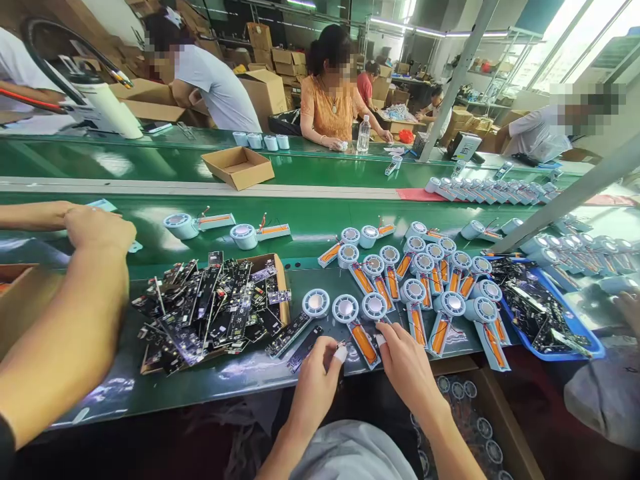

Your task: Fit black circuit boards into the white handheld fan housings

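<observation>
My left hand is closed in a pinch at the table's near edge, with a white cover on the thumb. Something tiny sits at its fingertips, too small to make out. My right hand, also with a white-covered digit, is closed on a light-blue fan housing with a round silver disc; its handle is mostly hidden by the hand. Between the hands lies another fan housing, its open handle showing an orange battery. Left of it is a housing with a black circuit board over its handle. A loose circuit board lies beside my left hand.
A carton heaped with black circuit boards stands left. Several fan housings crowd the right, beside a blue tray of boards. A co-worker's arm reaches over the green conveyor at left. More people work across it.
</observation>
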`<state>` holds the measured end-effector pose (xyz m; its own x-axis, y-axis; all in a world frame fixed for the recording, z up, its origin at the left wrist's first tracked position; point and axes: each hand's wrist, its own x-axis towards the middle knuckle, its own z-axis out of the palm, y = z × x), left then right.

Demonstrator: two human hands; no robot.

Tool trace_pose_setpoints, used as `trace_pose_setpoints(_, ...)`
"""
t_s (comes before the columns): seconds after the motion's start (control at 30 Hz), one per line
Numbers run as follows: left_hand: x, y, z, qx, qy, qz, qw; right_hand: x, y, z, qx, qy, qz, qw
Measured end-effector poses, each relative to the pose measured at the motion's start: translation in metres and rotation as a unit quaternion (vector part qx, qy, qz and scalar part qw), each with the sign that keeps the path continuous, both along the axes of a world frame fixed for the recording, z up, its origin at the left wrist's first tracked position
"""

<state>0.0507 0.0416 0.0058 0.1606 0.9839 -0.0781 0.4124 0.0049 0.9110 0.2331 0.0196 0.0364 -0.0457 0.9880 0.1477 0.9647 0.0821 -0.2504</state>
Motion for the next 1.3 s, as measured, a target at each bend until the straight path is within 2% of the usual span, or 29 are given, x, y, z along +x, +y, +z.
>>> trace_pose_setpoints(0.07,-0.004,-0.009,0.000,-0.035,-0.087,0.015,0.995,-0.003,-0.008,-0.005,-0.006,0.018,-0.008,1.000)
trace_pose_setpoints(0.13,-0.004,-0.016,-0.001,-0.065,-0.135,0.038,0.988,-0.007,-0.013,-0.011,-0.023,0.041,-0.007,0.999)
trace_pose_setpoints(0.23,-0.004,-0.017,-0.001,-0.090,-0.165,0.083,0.979,-0.010,-0.014,-0.017,-0.040,0.105,-0.001,0.994)
trace_pose_setpoints(0.3,-0.006,-0.015,-0.001,-0.091,-0.169,0.100,0.976,-0.009,-0.013,-0.017,-0.021,0.166,-0.014,0.986)
trace_pose_setpoints(0.4,-0.012,-0.010,0.000,-0.087,-0.157,0.086,0.980,-0.007,-0.009,-0.013,0.034,0.236,-0.025,0.971)
trace_pose_setpoints(0.53,-0.021,-0.007,0.001,-0.098,-0.143,0.040,0.984,-0.015,-0.002,-0.007,0.082,0.301,0.026,0.950)
trace_pose_setpoints(0.6,-0.024,-0.009,0.000,-0.105,-0.135,0.022,0.985,-0.024,0.004,-0.005,0.074,0.374,0.018,0.924)
trace_pose_setpoints(0.7,-0.025,-0.012,-0.003,-0.102,-0.108,0.008,0.989,-0.036,0.013,-0.003,0.019,0.468,0.013,0.883)
trace_pose_setpoints(0.77,-0.025,-0.014,-0.005,-0.092,-0.094,0.014,0.991,-0.039,0.016,-0.002,0.006,0.458,0.021,0.889)
trace_pose_setpoints(0.9,-0.025,-0.015,-0.005,-0.066,-0.100,0.050,0.992,-0.026,0.007,0.000,0.051,0.308,-0.019,0.950)
trace_pose_setpoints(1.0,-0.027,-0.014,-0.003,-0.051,-0.096,0.040,0.993,-0.011,-0.002,0.002,-0.004,0.193,0.011,0.981)
trace_pose_setpoints(1.1,-0.028,-0.013,0.000,-0.061,-0.086,0.020,0.994,-0.004,-0.002,0.005,-0.050,0.179,0.044,0.982)
trace_pose_setpoints(1.23,-0.028,-0.013,0.001,-0.093,-0.111,0.040,0.989,-0.015,0.009,0.007,0.048,0.240,0.028,0.969)
trace_pose_setpoints(1.3,-0.027,-0.012,0.002,-0.086,-0.116,0.040,0.989,-0.026,0.015,0.004,0.098,0.240,0.067,0.963)
